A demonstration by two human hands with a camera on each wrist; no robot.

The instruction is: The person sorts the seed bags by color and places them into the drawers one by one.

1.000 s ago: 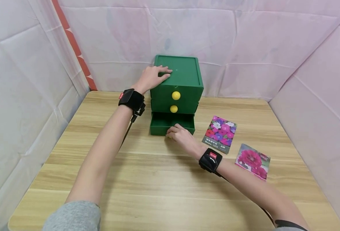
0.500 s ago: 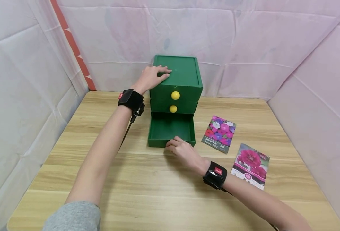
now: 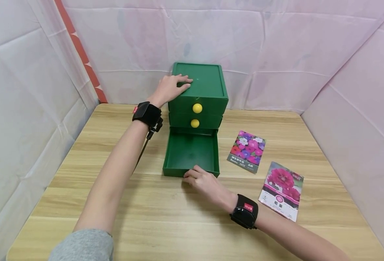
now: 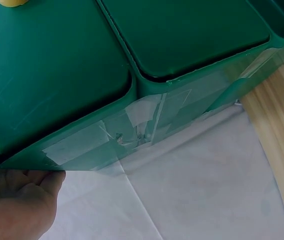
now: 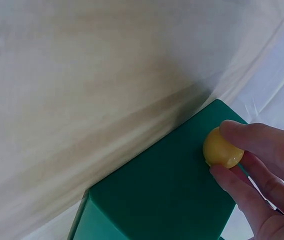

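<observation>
Pale wrinkled sheeting is hanging behind and to both sides of a wooden table [image 3: 178, 217], and a green drawer cabinet [image 3: 208, 88] is standing at the far middle of that table. Its bottom drawer [image 3: 190, 152] is sitting pulled far out toward the person, while the two drawers above it are lying closed, each showing a yellow knob (the upper knob [image 3: 197, 108] sits just above the lower one). The right hand [image 3: 205, 179] is pinching the bottom drawer's yellow knob [image 5: 222, 149] between thumb and fingers at the front of the cabinet. The left hand [image 3: 170, 87] is resting flat on the cabinet's top near its left edge, fingers straight and gripping nothing. Two flower seed packets [image 3: 247, 151] [image 3: 281, 190] are lying on the table to the right of the cabinet, slightly apart from each other.
</observation>
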